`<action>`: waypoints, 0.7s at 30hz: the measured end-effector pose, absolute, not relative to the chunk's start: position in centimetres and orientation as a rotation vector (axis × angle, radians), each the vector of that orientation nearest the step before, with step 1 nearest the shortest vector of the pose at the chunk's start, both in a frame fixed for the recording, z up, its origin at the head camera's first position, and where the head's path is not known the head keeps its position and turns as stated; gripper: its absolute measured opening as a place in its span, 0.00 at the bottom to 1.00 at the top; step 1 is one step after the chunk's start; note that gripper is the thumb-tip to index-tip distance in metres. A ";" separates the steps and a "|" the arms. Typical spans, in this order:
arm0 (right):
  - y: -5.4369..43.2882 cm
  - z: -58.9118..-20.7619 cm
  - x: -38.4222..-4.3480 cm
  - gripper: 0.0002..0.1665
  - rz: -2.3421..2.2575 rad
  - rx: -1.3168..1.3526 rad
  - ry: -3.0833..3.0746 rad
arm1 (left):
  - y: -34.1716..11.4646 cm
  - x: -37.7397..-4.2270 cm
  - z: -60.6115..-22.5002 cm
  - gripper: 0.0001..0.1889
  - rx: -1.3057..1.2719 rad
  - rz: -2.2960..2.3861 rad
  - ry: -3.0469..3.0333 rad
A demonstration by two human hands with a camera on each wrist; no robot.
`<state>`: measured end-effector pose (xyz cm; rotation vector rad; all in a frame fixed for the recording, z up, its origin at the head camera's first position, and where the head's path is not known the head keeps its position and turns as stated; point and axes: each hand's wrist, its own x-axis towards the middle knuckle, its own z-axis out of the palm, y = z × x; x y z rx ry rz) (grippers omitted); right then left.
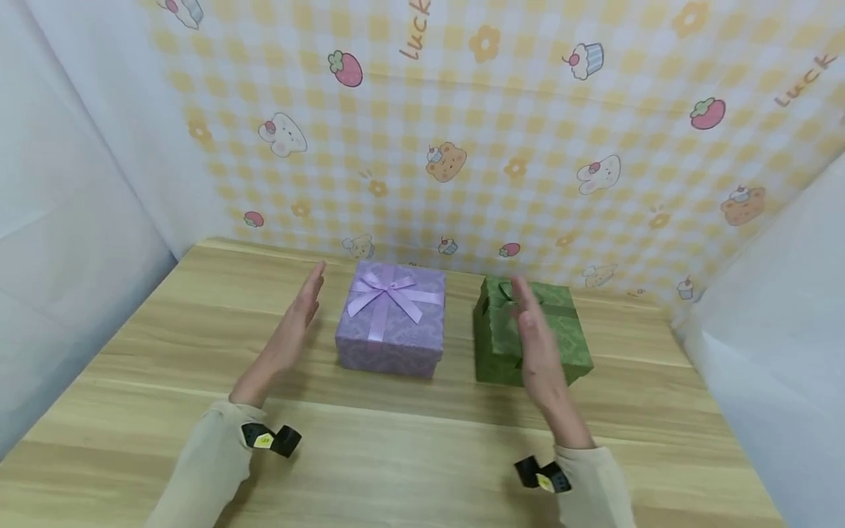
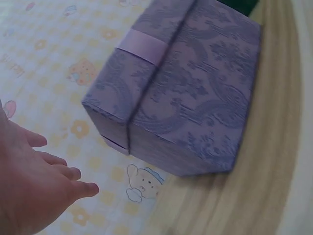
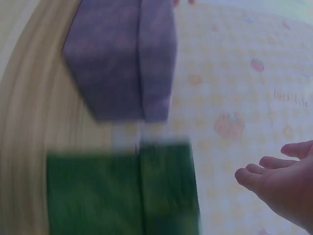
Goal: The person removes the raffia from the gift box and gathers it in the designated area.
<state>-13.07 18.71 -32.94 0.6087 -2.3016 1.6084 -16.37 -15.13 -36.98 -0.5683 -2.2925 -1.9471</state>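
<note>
On my feed the left hand's fingers (image 2: 85,188) are released and extended, and I see the left hand (image 1: 290,330) tilted edge-down just left of the purple box (image 1: 416,334), apart from it. The fingers (image 3: 247,176) of the right hand (image 1: 538,345) are loose and extended as well; from the head view I see that hand overlapping the green box (image 1: 502,345), while the right wrist view shows me a gap between the two (that box is badly blurred there). Both boxes stand lidded toward the back of the counter (image 1: 370,462), the purple one on the left, the green one on the right, with a strip of bare wood grain between them. A pale satin bow (image 1: 386,291) sits on the purple lid; a darker green ribbon (image 1: 561,311) crosses the other. Dark devices with yellow labels sit at the cuffs of the beige sleeves (image 1: 205,462). The counter is light, streaked wood, its grain running mostly crosswise, its back edge meeting a yellow-and-white checked cloth (image 1: 403,110) printed with strawberries, cupcakes, bears, flowers and the word "luck". White sheeting closes in the left side (image 1: 72,176) and the right side (image 1: 792,308), creased and softly shadowed.
</note>
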 end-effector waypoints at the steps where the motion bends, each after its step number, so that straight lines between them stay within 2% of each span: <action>1: 17.8 -33.0 -13.1 0.36 1.700 0.616 -2.264 | -15.1 -16.5 -36.8 0.34 -0.563 -2.022 -2.240; 5: 14.7 -33.0 -13.3 0.36 1.950 0.585 -2.151 | -14.3 -17.1 -36.6 0.38 -0.541 -2.236 -2.059; 9: 12.6 -33.3 -13.6 0.37 2.121 0.489 -2.071 | -13.1 -17.3 -37.2 0.36 -0.497 -2.234 -2.102; 17: 10.8 -35.4 -14.3 0.37 2.148 0.295 -2.179 | -12.6 -16.9 -38.2 0.36 -0.502 -2.231 -2.157; 21: 10.6 -36.4 -14.6 0.36 2.104 0.273 -2.247 | -13.2 -16.9 -38.5 0.45 -0.568 -2.166 -2.245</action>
